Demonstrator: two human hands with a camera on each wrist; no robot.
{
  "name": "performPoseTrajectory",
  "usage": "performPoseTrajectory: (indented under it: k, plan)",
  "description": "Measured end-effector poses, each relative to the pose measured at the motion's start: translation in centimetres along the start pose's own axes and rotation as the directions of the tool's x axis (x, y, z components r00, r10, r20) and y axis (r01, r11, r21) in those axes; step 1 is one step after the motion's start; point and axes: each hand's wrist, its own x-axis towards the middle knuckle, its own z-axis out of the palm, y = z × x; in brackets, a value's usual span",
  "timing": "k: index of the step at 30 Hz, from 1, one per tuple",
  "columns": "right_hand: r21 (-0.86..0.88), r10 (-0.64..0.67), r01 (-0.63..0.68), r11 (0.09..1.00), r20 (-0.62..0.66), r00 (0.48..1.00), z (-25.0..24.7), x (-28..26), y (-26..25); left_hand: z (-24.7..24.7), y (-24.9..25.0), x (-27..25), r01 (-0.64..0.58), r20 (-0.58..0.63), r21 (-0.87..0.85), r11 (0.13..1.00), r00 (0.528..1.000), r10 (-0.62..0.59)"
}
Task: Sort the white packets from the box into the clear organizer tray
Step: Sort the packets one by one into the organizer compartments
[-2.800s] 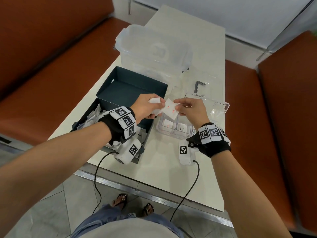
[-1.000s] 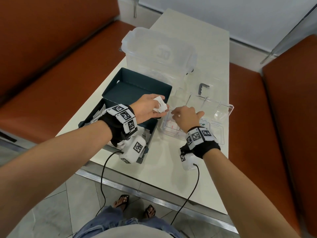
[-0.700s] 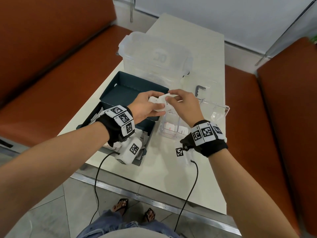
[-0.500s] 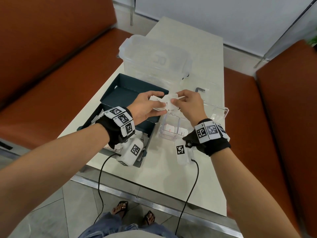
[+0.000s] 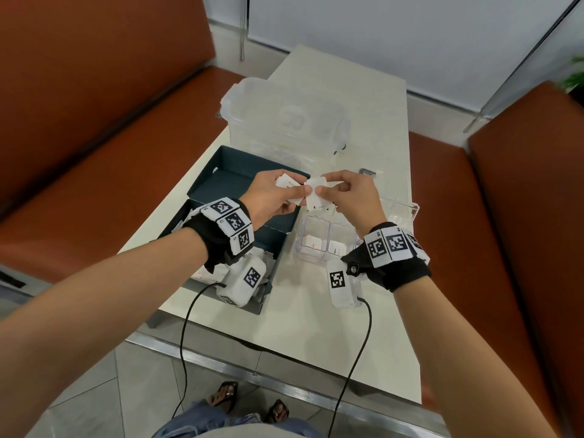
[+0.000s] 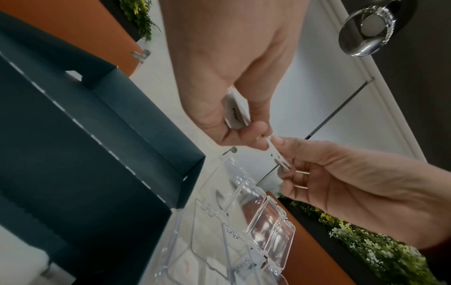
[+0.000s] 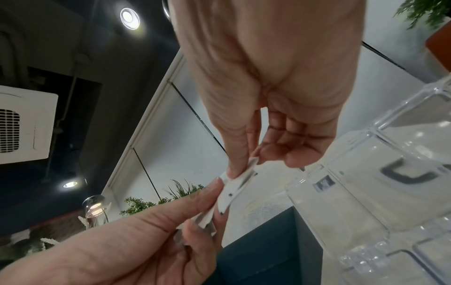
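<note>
Above the gap between box and tray, my left hand grips a small stack of white packets, seen edge-on in the left wrist view as packets. My right hand pinches one white packet between thumb and forefinger at the stack's edge; the left thumb still touches this packet. The clear organizer tray sits just below the hands, with packets lying in its near compartments. The dark teal box lies open at the left, with more packets under my left wrist.
A large clear lidded container stands behind the box. A small dark U-shaped metal piece lies behind the tray. Orange benches flank the table, and its front edge is close. Cables hang from both wrist units.
A second ago my right hand was down at the tray. It rose to the left hand and pinched a packet at the stack. The left hand stayed where it was, holding its packets.
</note>
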Motion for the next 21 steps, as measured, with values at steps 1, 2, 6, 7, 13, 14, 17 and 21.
performPoseTrajectory:
  k: [1, 2, 6, 7, 13, 14, 17, 21]
  plan:
    - [-0.001, 0.0, 0.0, 1.0, 0.021, 1.0, -0.07, -0.04, -0.17, 0.12, 0.11, -0.02, -0.004, 0.005, 0.002, 1.0, 1.0, 0.004]
    - [-0.004, 0.003, -0.003, 1.0, 0.046, 0.999, -0.17, -0.1, -0.32, 0.22, 0.22, -0.05, -0.007, 0.009, 0.003, 1.0, 1.0, 0.007]
    - [0.002, 0.006, -0.006, 1.0, 0.092, 0.996, -0.53, -0.23, -0.83, 0.48, 0.54, 0.0, -0.005, 0.02, -0.006, 1.0, 1.0, 0.005]
    - [0.02, 0.007, -0.009, 1.0, 0.08, 0.997, -0.57, -0.22, -0.93, 0.52, 0.6, -0.01, 0.006, 0.027, -0.023, 1.0, 1.0, -0.005]
    - [0.199, 0.044, -0.043, 0.979, 0.0, 0.999, -0.63, -0.33, -1.13, 0.71, 0.6, -0.33, 0.016, 0.073, -0.001, 1.0, 0.997, -0.016]
    - [0.213, 0.049, -0.047, 0.976, -0.003, 0.999, -0.56, -0.38, -1.1, 0.75, 0.51, -0.38, 0.009, 0.065, 0.006, 1.0, 0.998, -0.009]
    - [0.228, 0.06, -0.054, 0.972, -0.016, 0.998, -0.52, -0.51, -0.98, 0.75, 0.26, -0.43, -0.007, 0.038, 0.014, 1.0, 0.999, 0.006]
    - [0.25, 0.08, -0.063, 0.966, -0.056, 0.995, -0.65, -0.61, -0.58, 0.55, -0.1, -0.41, -0.02, 0.019, 0.038, 0.999, 1.0, 0.019]
